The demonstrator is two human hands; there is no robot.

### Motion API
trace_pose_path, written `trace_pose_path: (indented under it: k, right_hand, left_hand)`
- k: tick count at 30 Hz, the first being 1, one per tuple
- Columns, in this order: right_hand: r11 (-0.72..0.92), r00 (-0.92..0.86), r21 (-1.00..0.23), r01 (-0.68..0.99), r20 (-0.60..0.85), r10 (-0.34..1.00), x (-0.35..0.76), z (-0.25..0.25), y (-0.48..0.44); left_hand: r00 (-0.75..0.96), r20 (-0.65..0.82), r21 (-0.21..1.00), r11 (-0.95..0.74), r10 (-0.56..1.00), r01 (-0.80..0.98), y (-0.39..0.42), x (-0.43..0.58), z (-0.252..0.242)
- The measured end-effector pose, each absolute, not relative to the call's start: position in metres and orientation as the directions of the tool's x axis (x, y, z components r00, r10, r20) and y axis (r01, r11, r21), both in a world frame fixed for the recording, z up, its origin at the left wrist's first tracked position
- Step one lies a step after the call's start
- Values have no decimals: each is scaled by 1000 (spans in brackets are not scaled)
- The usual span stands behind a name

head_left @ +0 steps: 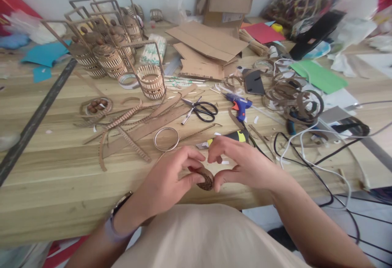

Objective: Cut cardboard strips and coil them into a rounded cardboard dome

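Observation:
My left hand [170, 178] pinches a small brown coil of corrugated cardboard strip [207, 180] between thumb and fingers, just above the table's near edge. On the coil's right side is my right hand [241, 164], its thumb at or very near the rim and its curved fingers apart from the thumb. Just beyond the right hand lies a yellow-and-black utility knife [241, 136], partly covered by the fingers. A thin pale ring of strip [166, 139] rests past my left hand. Black-handled scissors [204, 111] and a blue glue gun [240, 104] lie farther back.
Lantern-like baskets with tall handles [110, 58] stand at the back left. Corrugated strips [122, 117] and a bowl of brown beads [97, 105] lie in front. Cardboard sheets [208, 43] fill the back middle. Loose strip loops [294, 92] and cables [321, 158] spread on the right.

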State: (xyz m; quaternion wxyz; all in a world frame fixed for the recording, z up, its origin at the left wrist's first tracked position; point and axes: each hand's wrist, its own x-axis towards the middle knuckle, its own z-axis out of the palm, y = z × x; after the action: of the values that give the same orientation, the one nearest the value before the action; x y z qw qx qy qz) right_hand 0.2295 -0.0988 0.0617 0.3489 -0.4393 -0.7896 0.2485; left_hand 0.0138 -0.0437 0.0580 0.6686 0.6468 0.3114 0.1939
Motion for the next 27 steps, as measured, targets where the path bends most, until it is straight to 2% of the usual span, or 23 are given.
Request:
trace_pose_path:
  k: [2,5,7,9,12,15,17,19,23,27]
  right_hand:
    - [516,-318,-725,456,410,855,228,59,-97]
    - [526,-288,-755,391,443,849,221,51,-96]
    - [495,-248,-792,357,430,868,217,45,-96]
    - [451,-192,-834,318,409,892,213,40,-98]
    - [382,-136,-867,320,356,924,211,38,-101]
    - [261,-101,-859,441,242,965,209,40,-105]
    - [169,-54,-843,511,165,985,206,42,-108]
    - [141,-28,-829,541,149,988,203,44,-110]
    - [212,-65,-796,567,213,975,200,45,-112]
    - [248,-65,-796,552,255,965,199,46,-112]
  left_hand:
    - [761,-215,954,297,612,31,-41,14,52]
    - [830,-235,807,577,506,-123,-41,18,42]
    - [840,-264,720,676,474,-155,-43,20,39]
    - [825,-312,715,688,472,-123,-44,20,37]
    - [741,-305,873,486,599,-34,-42,18,40]
    - [672,-155,987,144,724,73,-41,15,45]
    - [642,-86,987,-24,762,160,-42,15,47]
    - [622,-57,967,-112,781,230,-44,16,47]
    - [637,-40,950,-169,770,263,-48,13,43]
    - [639,38,912,-288,768,291,-51,11,40]
